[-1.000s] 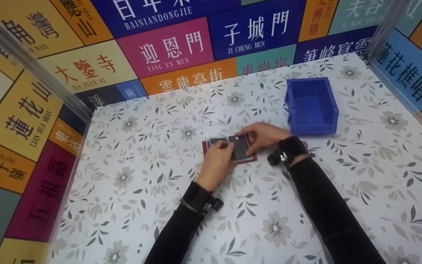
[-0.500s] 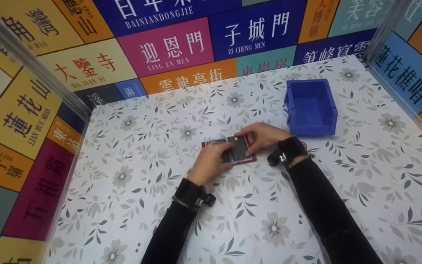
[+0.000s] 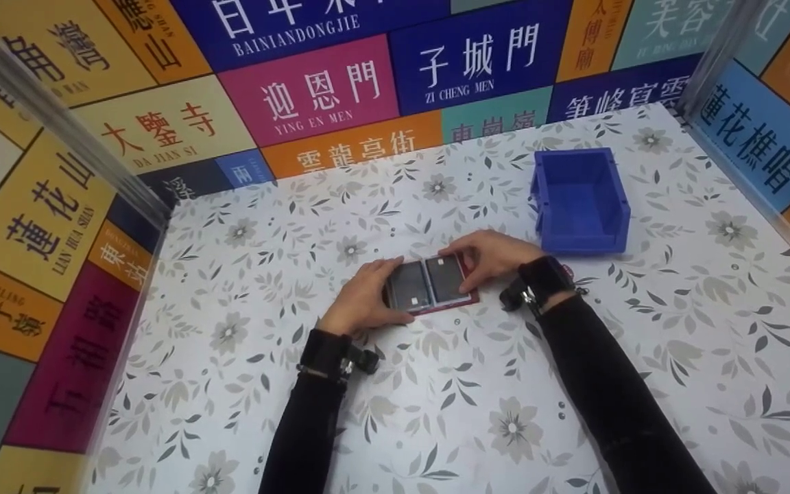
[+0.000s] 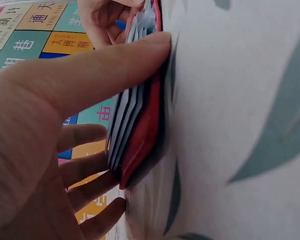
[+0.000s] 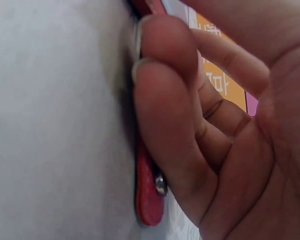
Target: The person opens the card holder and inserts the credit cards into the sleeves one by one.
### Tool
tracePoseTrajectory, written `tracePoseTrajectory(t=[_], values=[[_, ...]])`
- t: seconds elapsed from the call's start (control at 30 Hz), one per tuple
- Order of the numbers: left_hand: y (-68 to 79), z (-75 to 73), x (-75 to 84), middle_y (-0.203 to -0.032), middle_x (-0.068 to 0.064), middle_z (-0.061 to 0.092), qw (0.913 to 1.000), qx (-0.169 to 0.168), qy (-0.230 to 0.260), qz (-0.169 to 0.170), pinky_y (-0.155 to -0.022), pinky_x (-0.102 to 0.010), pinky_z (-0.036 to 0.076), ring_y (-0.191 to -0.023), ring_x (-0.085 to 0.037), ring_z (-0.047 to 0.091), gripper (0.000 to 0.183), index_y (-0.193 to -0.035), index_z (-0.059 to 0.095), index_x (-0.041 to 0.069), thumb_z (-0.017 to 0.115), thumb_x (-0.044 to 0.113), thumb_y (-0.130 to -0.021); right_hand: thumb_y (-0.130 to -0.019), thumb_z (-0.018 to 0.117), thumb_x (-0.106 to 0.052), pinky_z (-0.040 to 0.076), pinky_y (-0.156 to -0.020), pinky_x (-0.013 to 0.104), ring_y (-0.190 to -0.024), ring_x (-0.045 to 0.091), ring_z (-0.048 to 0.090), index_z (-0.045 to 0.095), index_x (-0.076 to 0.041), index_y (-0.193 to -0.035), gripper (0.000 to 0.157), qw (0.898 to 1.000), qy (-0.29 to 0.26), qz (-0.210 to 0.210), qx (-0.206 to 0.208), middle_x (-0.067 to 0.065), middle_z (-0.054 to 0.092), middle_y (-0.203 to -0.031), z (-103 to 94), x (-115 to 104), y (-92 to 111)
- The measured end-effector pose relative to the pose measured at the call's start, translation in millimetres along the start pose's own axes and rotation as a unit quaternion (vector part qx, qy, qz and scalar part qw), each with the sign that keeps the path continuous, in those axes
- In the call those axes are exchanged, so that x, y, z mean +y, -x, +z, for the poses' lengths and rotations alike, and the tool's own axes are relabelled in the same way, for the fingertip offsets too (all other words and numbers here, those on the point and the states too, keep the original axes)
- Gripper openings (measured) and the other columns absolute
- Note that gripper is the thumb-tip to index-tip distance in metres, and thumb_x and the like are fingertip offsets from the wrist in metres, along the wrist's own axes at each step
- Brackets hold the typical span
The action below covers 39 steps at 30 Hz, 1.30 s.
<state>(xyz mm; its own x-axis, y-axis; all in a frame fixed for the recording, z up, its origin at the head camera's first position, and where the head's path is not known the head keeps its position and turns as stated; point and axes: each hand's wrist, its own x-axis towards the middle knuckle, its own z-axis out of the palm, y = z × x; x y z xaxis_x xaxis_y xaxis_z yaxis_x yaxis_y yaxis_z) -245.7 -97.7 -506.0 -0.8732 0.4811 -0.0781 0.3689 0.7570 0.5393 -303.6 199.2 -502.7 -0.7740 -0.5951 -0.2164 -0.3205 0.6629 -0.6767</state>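
A red card holder (image 3: 410,285) with clear plastic sleeves lies spread open on the table, grey pages facing up, a small white mark on each half. My left hand (image 3: 365,300) grips its left half, thumb (image 4: 125,65) along the near edge and fingers round the far left side. Seen from the left wrist, several sleeve layers fan out above the red cover (image 4: 144,137). My right hand (image 3: 494,256) holds the right half between curled fingers and thumb. A red strap with a metal snap (image 5: 161,185) sticks out below that hand in the right wrist view.
A blue plastic bin (image 3: 583,206) stands behind and right of my right hand. The table has a white cloth (image 3: 230,384) with leaf and flower print. Panels with colourful printed signs (image 3: 326,89) enclose the back and both sides.
My left hand has slid left off the middle of the card holder to its left edge, uncovering the left page. My right hand has stayed at the right edge.
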Motion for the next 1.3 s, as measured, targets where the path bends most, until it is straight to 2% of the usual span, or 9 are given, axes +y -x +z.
tracePoseTrajectory(t=[0.27, 0.47, 0.6, 0.7, 0.83, 0.93, 1.03, 1.1, 1.3], values=[[-0.6, 1.4, -5.2, -0.156, -0.011, 0.049, 0.9998, 0.001, 0.0, -0.018, -0.117, -0.046, 0.041, -0.143, -0.029, 0.047, 0.11, -0.16, 0.04, 0.014, 0.094, 0.045, -0.07, -0.071, 0.097, -0.018, 0.047, -0.07, 0.03, -0.078, 0.017, 0.057, 0.067, -0.016, -0.14, 0.076, 1.0, -0.008, -0.021, 0.014, 0.005, 0.066, -0.088, -0.4, 0.3, -0.3], [-2.0, 3.6, -6.7, -0.155, -0.01, 0.05, 0.9998, 0.011, 0.001, -0.016, -0.117, -0.045, 0.041, -0.142, -0.028, 0.047, 0.111, -0.159, 0.042, 0.015, 0.095, 0.047, -0.067, -0.081, 0.09, -0.024, 0.047, -0.081, 0.033, -0.087, 0.019, 0.059, 0.075, -0.015, -0.124, 0.046, 0.997, -0.037, -0.028, 0.065, 0.008, 0.069, -0.097, 2.4, -1.5, -2.8], [-2.4, 4.1, -8.2, -0.156, -0.009, 0.049, 0.9998, 0.015, 0.005, -0.015, -0.117, -0.044, 0.041, -0.141, -0.027, 0.048, 0.115, -0.161, 0.039, 0.015, 0.095, 0.05, -0.067, -0.091, 0.081, -0.03, 0.054, -0.067, 0.03, -0.069, 0.016, 0.064, 0.072, -0.013, -0.121, 0.035, 0.991, -0.104, -0.007, 0.085, 0.008, 0.07, -0.097, 6.8, -6.3, -7.7], [-2.3, 4.4, -9.7, -0.156, -0.007, 0.049, 0.9993, 0.017, 0.021, -0.025, -0.117, -0.043, 0.041, -0.14, -0.025, 0.049, 0.128, -0.166, 0.026, 0.017, 0.096, 0.051, -0.065, -0.099, 0.071, -0.03, 0.057, -0.053, 0.032, -0.054, 0.014, 0.065, 0.064, -0.008, -0.134, 0.042, 0.983, -0.176, -0.006, 0.059, 0.012, 0.074, -0.099, 9.2, -13.8, -9.4], [-2.1, 5.2, -12.8, -0.157, -0.005, 0.048, 0.9972, 0.024, 0.06, -0.037, -0.116, -0.042, 0.041, -0.137, -0.024, 0.051, 0.149, -0.168, 0.003, 0.02, 0.1, 0.048, -0.059, -0.109, 0.054, -0.033, 0.062, -0.061, 0.035, -0.06, 0.017, 0.071, 0.047, -0.006, -0.154, 0.053, 0.968, -0.249, -0.031, -0.023, 0.019, 0.074, -0.123, 13.6, -25.1, -10.8], [-1.6, 5.5, -15.1, -0.159, -0.004, 0.047, 0.9959, 0.029, 0.079, -0.033, -0.118, -0.041, 0.04, -0.139, -0.022, 0.05, 0.155, -0.168, -0.002, 0.022, 0.102, 0.048, -0.056, -0.11, 0.05, -0.033, 0.061, -0.061, 0.033, -0.063, 0.019, 0.073, 0.045, -0.009, -0.156, 0.052, 0.965, -0.25, -0.03, -0.073, 0.013, 0.069, -0.135, 19.0, -31.7, -11.2], [-0.7, 5.2, -16.1, -0.16, -0.003, 0.044, 0.9963, 0.026, 0.079, -0.022, -0.12, -0.041, 0.038, -0.144, -0.021, 0.046, 0.15, -0.168, 0.004, 0.025, 0.101, 0.052, -0.056, -0.108, 0.057, -0.028, 0.06, -0.058, 0.032, -0.063, 0.021, 0.073, 0.05, -0.012, -0.154, 0.049, 0.973, -0.205, -0.035, -0.095, 0.006, 0.068, -0.139, 23.0, -37.6, -10.4], [-0.3, 5.0, -16.1, -0.16, -0.002, 0.044, 0.997, 0.025, 0.071, -0.014, -0.119, -0.042, 0.038, -0.144, -0.021, 0.045, 0.139, -0.168, 0.014, 0.025, 0.097, 0.057, -0.061, -0.105, 0.062, -0.023, 0.061, -0.059, 0.034, -0.064, 0.022, 0.073, 0.052, -0.014, -0.153, 0.05, 0.978, -0.177, -0.042, -0.1, 0.004, 0.067, -0.141, 25.2, -40.6, -10.2], [-1.2, 4.7, -15.6, -0.151, 0.0, 0.051, 0.9992, 0.031, 0.024, 0.007, -0.113, -0.039, 0.045, -0.135, -0.019, 0.053, 0.103, -0.159, 0.042, 0.018, 0.084, 0.064, -0.077, -0.092, 0.078, -0.012, 0.06, -0.059, 0.031, -0.064, 0.025, 0.07, 0.054, -0.018, -0.151, 0.065, 0.983, -0.137, -0.07, -0.096, -0.003, 0.066, -0.143, 25.0, -46.9, -8.7]])
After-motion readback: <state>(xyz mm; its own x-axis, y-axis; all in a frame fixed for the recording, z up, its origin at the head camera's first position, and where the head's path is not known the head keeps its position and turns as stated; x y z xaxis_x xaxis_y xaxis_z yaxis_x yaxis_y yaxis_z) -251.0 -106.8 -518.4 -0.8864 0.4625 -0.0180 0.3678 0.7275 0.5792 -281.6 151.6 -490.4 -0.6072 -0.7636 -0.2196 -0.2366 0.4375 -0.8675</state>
